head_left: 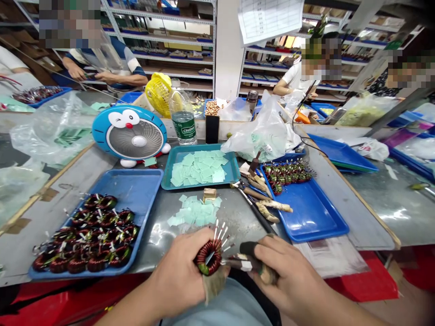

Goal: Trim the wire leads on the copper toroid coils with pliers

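Near, the person is wearing pale blue clothing (234,304) (only partly showing); on the left hand (181,267), brownish wrapping (215,285) is showing.

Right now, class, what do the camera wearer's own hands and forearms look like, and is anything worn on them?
The left forearm and right forearm show no sleeve, watch or bracelet. A drab olive wrap shows at the left hand. By the right hand are a dark patch and a tan one; whether these are worn, I cannot tell.

Grey bench (231,210), 1 teal tray (231,170), fan (131,135) (blue-rimmed)
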Motion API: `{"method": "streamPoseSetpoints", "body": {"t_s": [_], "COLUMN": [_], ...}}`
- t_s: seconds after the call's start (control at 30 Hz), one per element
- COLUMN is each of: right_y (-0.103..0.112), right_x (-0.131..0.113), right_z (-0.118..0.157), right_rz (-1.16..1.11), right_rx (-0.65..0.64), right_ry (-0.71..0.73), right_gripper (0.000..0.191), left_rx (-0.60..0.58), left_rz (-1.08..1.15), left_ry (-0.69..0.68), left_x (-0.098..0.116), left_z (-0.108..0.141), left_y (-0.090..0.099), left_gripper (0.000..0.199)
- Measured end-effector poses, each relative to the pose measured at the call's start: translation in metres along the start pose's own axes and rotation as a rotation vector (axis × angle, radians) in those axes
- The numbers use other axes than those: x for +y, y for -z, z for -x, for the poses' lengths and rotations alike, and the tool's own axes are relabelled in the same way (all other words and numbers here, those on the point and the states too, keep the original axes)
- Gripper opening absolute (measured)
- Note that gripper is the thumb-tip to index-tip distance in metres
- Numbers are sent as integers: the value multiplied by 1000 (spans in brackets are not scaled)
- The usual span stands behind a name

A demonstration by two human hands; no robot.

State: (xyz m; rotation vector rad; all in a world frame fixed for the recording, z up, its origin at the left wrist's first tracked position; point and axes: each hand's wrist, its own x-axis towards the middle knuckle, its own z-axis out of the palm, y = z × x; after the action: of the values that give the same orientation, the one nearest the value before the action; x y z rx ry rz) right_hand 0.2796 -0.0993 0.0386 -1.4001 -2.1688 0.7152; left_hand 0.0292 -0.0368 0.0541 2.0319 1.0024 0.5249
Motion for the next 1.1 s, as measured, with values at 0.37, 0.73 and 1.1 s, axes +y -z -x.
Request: {"method": "streamPoseSetpoints", "body": {"t_s": [0.37, 0.73, 1.1], "right_y": [-28, -9, 3], "right_x": [16, 12, 14], "right_z": [13, 5, -2], "right_rz": [-180, -9, 184], "right_rx": [-40, -52, 23], "right_ry": [-68, 28, 127], "right_gripper": [7, 19, 19], "left_rx": [-209, -232, -225], "left_rz": [124, 98, 76], "left_ry": [93, 109, 70], "left_x": [8, 12, 17], "left_z": [-11, -15, -12], "left_y": [-3, 8, 5], "left_gripper": [25, 21, 26]}}
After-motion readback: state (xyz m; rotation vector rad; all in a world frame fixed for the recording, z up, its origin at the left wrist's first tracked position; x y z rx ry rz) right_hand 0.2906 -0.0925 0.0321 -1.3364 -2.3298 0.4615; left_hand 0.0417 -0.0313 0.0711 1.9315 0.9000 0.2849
